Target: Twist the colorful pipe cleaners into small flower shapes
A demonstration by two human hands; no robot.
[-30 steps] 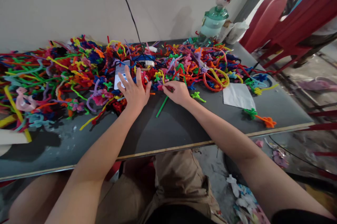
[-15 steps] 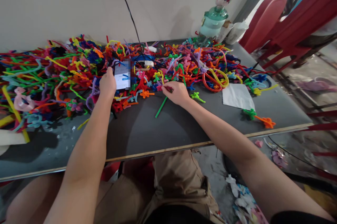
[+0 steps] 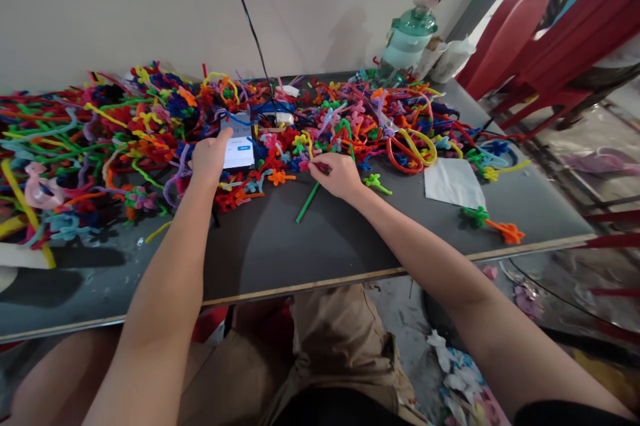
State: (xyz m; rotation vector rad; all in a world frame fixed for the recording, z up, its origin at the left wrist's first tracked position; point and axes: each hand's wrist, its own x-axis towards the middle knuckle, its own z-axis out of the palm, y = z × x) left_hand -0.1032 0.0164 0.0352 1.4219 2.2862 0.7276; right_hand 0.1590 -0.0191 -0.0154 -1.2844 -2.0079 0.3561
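Observation:
My left hand (image 3: 209, 154) reaches over the left edge of a phone (image 3: 239, 154) with a lit screen, which rests among the pipe cleaners. One finger stretches onto the screen; the other fingers are mostly hidden. My right hand (image 3: 339, 176) is closed in a pinch around a green pipe cleaner (image 3: 307, 203), whose straight stem slants down onto the grey table (image 3: 280, 246). A small pink flower shape (image 3: 303, 165) sits by its fingertips, and whether it joins the green stem I cannot tell. A lime-green twisted piece (image 3: 376, 183) lies right of that hand.
A tangled heap of pipe cleaners (image 3: 145, 113) spreads along the wall. Scissors (image 3: 413, 151) with red and yellow handles lie on it at right, near a white tissue (image 3: 454, 183). A green bottle-shaped container (image 3: 407, 39) and paper cups (image 3: 451, 61) stand behind. A black cable (image 3: 247, 13) hangs down.
My left hand has moved right, from beside the phone's edge to over its screen. The right hand keeps its pinch in nearly the same place.

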